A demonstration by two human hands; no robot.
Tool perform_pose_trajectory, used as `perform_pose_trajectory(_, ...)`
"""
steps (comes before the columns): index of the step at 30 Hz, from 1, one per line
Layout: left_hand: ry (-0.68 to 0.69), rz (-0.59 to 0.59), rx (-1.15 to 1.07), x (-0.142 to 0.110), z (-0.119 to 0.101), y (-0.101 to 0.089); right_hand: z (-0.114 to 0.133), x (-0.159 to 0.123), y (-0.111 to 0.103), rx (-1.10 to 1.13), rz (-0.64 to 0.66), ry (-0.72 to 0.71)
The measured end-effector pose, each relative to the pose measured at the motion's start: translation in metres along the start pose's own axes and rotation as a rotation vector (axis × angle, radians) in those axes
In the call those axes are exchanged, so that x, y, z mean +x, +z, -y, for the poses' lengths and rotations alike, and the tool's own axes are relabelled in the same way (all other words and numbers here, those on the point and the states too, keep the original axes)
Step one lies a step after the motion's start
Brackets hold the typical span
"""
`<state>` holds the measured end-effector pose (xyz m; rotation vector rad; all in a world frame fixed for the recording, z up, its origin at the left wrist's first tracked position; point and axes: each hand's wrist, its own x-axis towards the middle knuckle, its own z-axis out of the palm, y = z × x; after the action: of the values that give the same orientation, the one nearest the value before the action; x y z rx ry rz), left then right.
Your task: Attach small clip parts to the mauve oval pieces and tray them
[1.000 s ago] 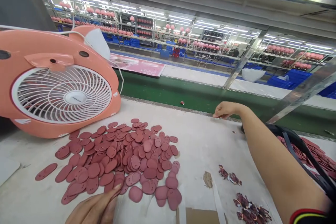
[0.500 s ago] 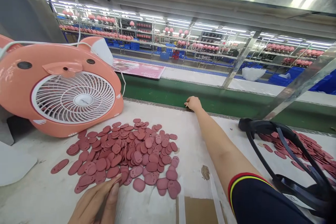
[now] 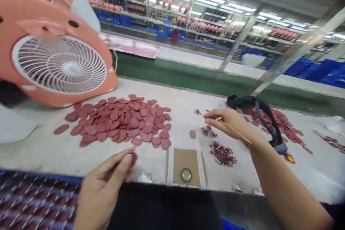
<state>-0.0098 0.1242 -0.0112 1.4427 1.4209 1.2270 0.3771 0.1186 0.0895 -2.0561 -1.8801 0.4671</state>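
Note:
My left hand (image 3: 105,183) is pinched on a dark red oval piece (image 3: 132,159), near the front of the white table and just short of a large heap of similar flat ovals (image 3: 121,122). Some ovals in that heap carry small holes. Over the table to the right, my right hand (image 3: 229,124) has its fingers closed round a thin wooden stick (image 3: 234,130), whose rear end reaches back to the wrist. Below and beside this hand lie small piles of dark red bits (image 3: 223,153). A brown lump (image 3: 192,134) lies to its left.
An orange animal-shaped fan (image 3: 60,50) stands at left. A cardboard pad (image 3: 185,158) with a round glassy disc (image 3: 186,175) is at the front edge. Black headgear (image 3: 257,104) rests by another oval heap (image 3: 280,125). A green strip (image 3: 167,70) runs behind.
My right hand has come back from the table's far edge towards me. My left hand has drawn away from the heap with an oval piece. The view has tilted down, showing more of the table front.

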Motion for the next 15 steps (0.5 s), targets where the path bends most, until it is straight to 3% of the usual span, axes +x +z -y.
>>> perform_pose_trajectory(2,-0.257,0.226,-0.254,-0.025,-0.025,0.008,0.023,-0.043,0.024,0.087,-0.088,-0.084)
perform_pose_trajectory(5,-0.438,0.430,-0.459,-0.051,-0.049,0.023,0.063,-0.097,0.061,0.309,-0.209,-0.249)
perform_pose_trajectory(7,-0.455,0.491,-0.485,-0.062,-0.055,0.030,0.085,-0.120,0.083,0.461,-0.280,-0.312)
perform_pose_trajectory(10,-0.452,0.515,-0.487,-0.075,-0.055,0.034,0.105,-0.134,0.106,0.630,-0.305,-0.270)
perform_pose_trajectory(15,-0.606,0.611,-0.584,-0.089,-0.056,0.035,0.104,-0.144,0.121,0.859,-0.221,-0.183)
